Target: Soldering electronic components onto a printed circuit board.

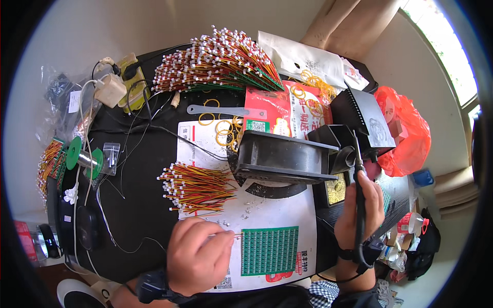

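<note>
My left hand (197, 254) is closed in a pinch on a short thin wire lead (238, 235), most of it hidden by the fingers. The lead's tip reaches the upper left edge of a green circuit board panel (269, 251), lying flat on a white printed sheet (303, 215). In my right hand (352, 215) is a black soldering iron (360, 205), held upright, tip pointing up and away from the board. A bundle of red, yellow and black wires with white connectors (197, 189) lies just beyond my left hand.
Behind the board stands a black fan (285, 156), beside a tip-cleaning box with golden wire (336, 190) and a black box (362, 123). A large wire heap (218, 61) lies at the back. Left are a solder spool (84, 158) and loose cables; right, a red bag (403, 131).
</note>
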